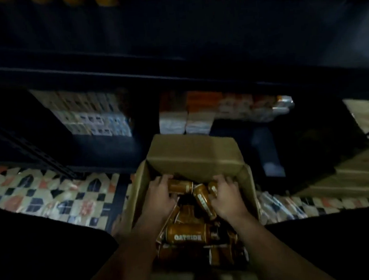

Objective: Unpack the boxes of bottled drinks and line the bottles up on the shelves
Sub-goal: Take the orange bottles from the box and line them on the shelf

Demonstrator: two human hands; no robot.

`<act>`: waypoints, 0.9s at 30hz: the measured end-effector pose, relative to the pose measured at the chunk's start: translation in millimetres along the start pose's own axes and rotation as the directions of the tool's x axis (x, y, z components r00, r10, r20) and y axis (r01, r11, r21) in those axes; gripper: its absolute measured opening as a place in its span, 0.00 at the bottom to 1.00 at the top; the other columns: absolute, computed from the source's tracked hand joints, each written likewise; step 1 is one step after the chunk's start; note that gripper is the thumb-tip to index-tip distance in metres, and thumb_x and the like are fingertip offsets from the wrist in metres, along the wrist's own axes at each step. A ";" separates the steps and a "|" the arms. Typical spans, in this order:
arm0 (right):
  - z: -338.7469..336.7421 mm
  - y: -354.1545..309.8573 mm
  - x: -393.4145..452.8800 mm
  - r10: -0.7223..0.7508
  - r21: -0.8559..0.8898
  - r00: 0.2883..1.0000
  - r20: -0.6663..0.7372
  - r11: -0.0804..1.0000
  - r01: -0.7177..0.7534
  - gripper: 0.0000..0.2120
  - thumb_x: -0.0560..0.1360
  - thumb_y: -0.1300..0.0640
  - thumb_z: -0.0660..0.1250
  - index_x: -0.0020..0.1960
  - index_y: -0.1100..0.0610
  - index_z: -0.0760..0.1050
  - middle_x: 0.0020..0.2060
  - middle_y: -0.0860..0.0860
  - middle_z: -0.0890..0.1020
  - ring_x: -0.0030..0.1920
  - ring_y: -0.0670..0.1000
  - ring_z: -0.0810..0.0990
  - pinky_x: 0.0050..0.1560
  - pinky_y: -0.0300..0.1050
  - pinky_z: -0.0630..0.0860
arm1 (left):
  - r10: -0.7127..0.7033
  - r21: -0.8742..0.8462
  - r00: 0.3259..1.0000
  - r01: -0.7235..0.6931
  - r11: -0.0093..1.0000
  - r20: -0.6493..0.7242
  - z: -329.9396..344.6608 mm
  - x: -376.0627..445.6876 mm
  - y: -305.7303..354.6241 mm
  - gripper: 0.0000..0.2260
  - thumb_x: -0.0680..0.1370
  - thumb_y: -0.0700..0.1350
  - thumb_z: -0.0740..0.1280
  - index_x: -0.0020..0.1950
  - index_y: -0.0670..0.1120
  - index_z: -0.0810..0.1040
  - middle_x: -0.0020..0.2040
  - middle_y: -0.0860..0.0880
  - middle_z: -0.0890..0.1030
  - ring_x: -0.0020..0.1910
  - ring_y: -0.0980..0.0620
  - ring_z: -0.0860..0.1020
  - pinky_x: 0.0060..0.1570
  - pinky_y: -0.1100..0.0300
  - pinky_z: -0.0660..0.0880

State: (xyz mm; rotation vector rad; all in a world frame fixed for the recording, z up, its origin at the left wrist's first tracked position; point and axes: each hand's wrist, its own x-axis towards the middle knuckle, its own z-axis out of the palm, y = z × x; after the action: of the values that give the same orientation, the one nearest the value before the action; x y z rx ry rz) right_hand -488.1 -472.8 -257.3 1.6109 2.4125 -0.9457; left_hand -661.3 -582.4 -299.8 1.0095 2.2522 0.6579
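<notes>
Dim light here, and much of the shelving is only a dark shape. On the left, low on the shelf [100, 67], a stack of pale cartons [86, 116] stands in rows; their print is too blurred to read. Below them the patterned floor tiles [41, 193] run under the rack.

In the middle an open cardboard box [193, 154] sits on the floor, its far flap standing up. Inside lie brown bottles, all on their sides and jumbled across each other rather than in rows. The left hand [161, 196] is down in the box with fingers curled round one bottle [181, 186] at the far end. Nearer the person, a bottle labelled OATSIDE [189, 234] lies crosswise on top of the others. The right hand [225, 196] is also in the box, fingers bent over a tilted bottle [203, 198] beside a third one; it looks like a grip, though the fingertips are hidden.

Behind the box, to the right on the low shelf, sit orange-and-white packs [203, 110], with a shrink-wrapped bundle [283, 103] at the end.
</notes>
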 end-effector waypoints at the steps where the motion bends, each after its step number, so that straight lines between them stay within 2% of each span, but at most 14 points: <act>1: 10.7 9.5 -0.7 0.036 -0.103 0.999 0.036 0.994 -0.033 0.28 0.76 0.51 0.69 0.73 0.53 0.64 0.68 0.56 0.70 0.68 0.60 0.68 0.69 0.53 0.68 | -0.009 0.057 0.999 0.007 0.998 0.041 8.5 -1.2 -7.5 0.24 0.78 0.43 0.70 0.73 0.51 0.70 0.70 0.46 0.73 0.72 0.43 0.68 0.72 0.46 0.67; 3: 31.6 25.5 -2.5 0.093 -0.202 0.993 0.075 0.976 -0.076 0.33 0.75 0.47 0.71 0.74 0.52 0.61 0.71 0.57 0.64 0.71 0.61 0.63 0.70 0.56 0.64 | -0.014 0.161 0.998 0.003 0.987 0.069 23.2 -1.8 -18.4 0.28 0.76 0.42 0.70 0.75 0.50 0.68 0.75 0.46 0.68 0.76 0.43 0.63 0.76 0.44 0.62; 5: 48.1 35.7 -4.4 0.136 -0.188 0.987 0.087 0.975 -0.117 0.38 0.74 0.45 0.72 0.76 0.50 0.57 0.75 0.58 0.57 0.74 0.63 0.57 0.73 0.60 0.60 | 0.015 0.236 0.999 -0.026 0.971 0.047 35.2 -2.2 -21.6 0.33 0.75 0.40 0.71 0.78 0.51 0.64 0.81 0.46 0.59 0.80 0.43 0.55 0.79 0.43 0.57; 8: 61.9 41.7 -0.7 0.180 -0.175 0.982 0.051 0.970 -0.169 0.41 0.73 0.46 0.73 0.78 0.45 0.53 0.76 0.59 0.57 0.73 0.65 0.58 0.72 0.63 0.62 | 0.010 0.156 0.998 0.001 0.988 -0.067 46.7 1.7 -21.5 0.36 0.75 0.40 0.72 0.80 0.52 0.61 0.82 0.45 0.51 0.81 0.43 0.49 0.79 0.43 0.54; 10: 65.0 42.6 4.2 0.190 -0.183 0.982 0.009 0.966 -0.185 0.42 0.72 0.44 0.73 0.78 0.44 0.52 0.75 0.58 0.60 0.72 0.65 0.61 0.70 0.61 0.65 | -0.053 0.111 0.990 0.067 0.992 -0.128 50.9 9.9 -21.8 0.35 0.76 0.44 0.71 0.80 0.52 0.60 0.81 0.44 0.52 0.81 0.42 0.50 0.79 0.43 0.54; 12: 68.9 44.5 5.8 0.197 -0.177 0.980 -0.033 0.964 -0.200 0.43 0.70 0.42 0.73 0.78 0.42 0.52 0.74 0.57 0.62 0.72 0.64 0.63 0.70 0.60 0.67 | -0.093 0.196 0.982 0.125 0.973 -0.163 55.9 17.4 -22.1 0.34 0.76 0.51 0.70 0.79 0.51 0.59 0.80 0.43 0.54 0.80 0.41 0.51 0.78 0.42 0.54; 15: 71.9 44.3 5.7 0.208 -0.177 0.975 -0.082 0.960 -0.219 0.43 0.71 0.40 0.73 0.78 0.40 0.51 0.75 0.56 0.62 0.74 0.62 0.61 0.72 0.60 0.67 | -0.127 0.283 0.979 0.169 0.944 -0.162 58.5 27.3 -17.0 0.38 0.74 0.58 0.71 0.78 0.50 0.57 0.79 0.42 0.55 0.80 0.41 0.53 0.78 0.42 0.54; 18: 71.9 44.0 5.3 0.213 -0.170 0.971 -0.106 0.959 -0.229 0.41 0.73 0.44 0.73 0.78 0.39 0.52 0.75 0.56 0.62 0.75 0.62 0.61 0.72 0.59 0.67 | -0.102 0.371 0.982 0.155 0.916 -0.157 58.2 30.5 -19.3 0.43 0.70 0.65 0.73 0.77 0.49 0.59 0.77 0.41 0.59 0.78 0.40 0.58 0.75 0.43 0.58; 21: 70.5 47.3 6.0 0.206 -0.182 0.972 -0.111 0.958 -0.223 0.39 0.74 0.48 0.72 0.78 0.38 0.53 0.74 0.55 0.64 0.74 0.61 0.62 0.71 0.58 0.69 | -0.056 0.489 0.990 0.113 0.865 -0.130 51.7 31.9 -24.0 0.44 0.70 0.71 0.70 0.76 0.49 0.60 0.76 0.42 0.63 0.76 0.40 0.61 0.74 0.44 0.60; 24: 68.5 49.5 7.1 0.200 -0.163 0.975 -0.092 0.963 -0.213 0.38 0.76 0.51 0.70 0.78 0.38 0.54 0.74 0.55 0.63 0.73 0.60 0.63 0.69 0.58 0.70 | -0.031 0.563 0.997 0.068 0.823 -0.075 47.0 32.2 -21.6 0.40 0.72 0.72 0.65 0.76 0.51 0.62 0.76 0.44 0.66 0.74 0.41 0.61 0.73 0.45 0.59; 27: 64.8 48.6 7.4 0.185 -0.149 0.980 -0.074 0.969 -0.195 0.39 0.75 0.55 0.72 0.78 0.38 0.55 0.74 0.55 0.59 0.72 0.60 0.64 0.67 0.58 0.73 | -0.041 0.528 0.999 0.044 0.848 -0.017 38.7 33.5 -15.0 0.37 0.74 0.69 0.67 0.77 0.51 0.63 0.75 0.44 0.68 0.74 0.41 0.62 0.73 0.45 0.57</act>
State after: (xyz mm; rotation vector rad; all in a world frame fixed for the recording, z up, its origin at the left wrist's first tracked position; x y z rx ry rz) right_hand -466.0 -489.3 -333.9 1.7949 2.2522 -0.6697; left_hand -660.9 -557.4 -346.9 1.1995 2.5130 -0.0004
